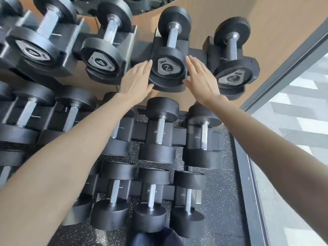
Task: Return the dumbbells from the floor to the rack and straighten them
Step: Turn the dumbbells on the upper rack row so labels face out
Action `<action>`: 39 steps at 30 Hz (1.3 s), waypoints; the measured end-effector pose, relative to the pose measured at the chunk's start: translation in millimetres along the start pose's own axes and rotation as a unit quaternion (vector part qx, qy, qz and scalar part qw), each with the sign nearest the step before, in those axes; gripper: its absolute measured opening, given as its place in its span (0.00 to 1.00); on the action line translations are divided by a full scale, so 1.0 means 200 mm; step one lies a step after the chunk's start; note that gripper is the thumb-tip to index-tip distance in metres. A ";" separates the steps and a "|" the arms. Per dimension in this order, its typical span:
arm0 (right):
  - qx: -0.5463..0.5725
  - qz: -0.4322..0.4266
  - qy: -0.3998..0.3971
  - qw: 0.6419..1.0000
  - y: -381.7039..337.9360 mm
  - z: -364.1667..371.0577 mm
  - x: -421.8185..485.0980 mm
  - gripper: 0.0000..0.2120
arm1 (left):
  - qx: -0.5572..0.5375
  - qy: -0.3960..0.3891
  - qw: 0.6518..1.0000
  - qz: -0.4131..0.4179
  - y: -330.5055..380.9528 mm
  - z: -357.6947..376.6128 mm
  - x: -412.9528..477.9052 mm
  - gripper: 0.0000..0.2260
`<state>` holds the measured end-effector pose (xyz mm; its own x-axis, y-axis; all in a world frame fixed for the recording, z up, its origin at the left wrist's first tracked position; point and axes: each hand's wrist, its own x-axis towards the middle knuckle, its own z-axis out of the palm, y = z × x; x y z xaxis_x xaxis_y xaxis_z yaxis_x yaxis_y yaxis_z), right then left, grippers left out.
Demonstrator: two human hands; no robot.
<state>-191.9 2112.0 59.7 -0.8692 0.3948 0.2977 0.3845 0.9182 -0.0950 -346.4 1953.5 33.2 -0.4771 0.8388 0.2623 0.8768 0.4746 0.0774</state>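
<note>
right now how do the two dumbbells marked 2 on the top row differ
The left hand and right hand are held flat on either side of the front head of the middle 2 dumbbell; the end 2 dumbbell is not framed that way. The middle one's 2 reads upright; the end one's is turned askew. Both are black with metal handles, in top-row cradles of the rack.
</note>
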 end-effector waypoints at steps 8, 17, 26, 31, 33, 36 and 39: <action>0.006 -0.008 0.011 1.000 0.02 0.07 0.31 0.24 | -0.144 -0.015 0.988 -0.054 -0.05 0.08 0.28 0.34; 0.193 0.117 0.036 0.974 0.05 0.14 0.26 0.17 | -0.255 -0.006 0.967 -0.018 -0.06 0.06 0.38 0.19; 0.253 0.183 0.016 0.950 0.01 0.16 0.24 0.17 | -0.197 0.002 0.980 0.014 -0.06 0.02 0.38 0.25; 0.044 0.132 -0.021 0.990 -0.01 0.10 0.19 0.24 | -0.105 -0.007 0.994 0.030 -0.10 0.00 0.28 0.26; -0.030 0.102 0.017 0.994 -0.05 0.06 0.09 0.26 | -0.057 0.007 0.997 0.057 -0.16 -0.03 0.20 0.25; -0.079 0.071 0.074 0.992 -0.16 0.01 -0.06 0.24 | -0.024 0.053 0.995 0.079 -0.27 -0.10 0.03 0.22; -0.082 0.048 0.107 0.990 -0.29 -0.03 -0.19 0.24 | -0.002 0.070 0.995 0.069 -0.34 -0.17 -0.18 0.23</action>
<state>-180.0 2042.9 59.6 -0.7472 0.4473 0.4915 0.5219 0.8528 0.0173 -386.2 1882.0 51.1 -0.3400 0.8500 0.4025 0.9336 0.3565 0.0358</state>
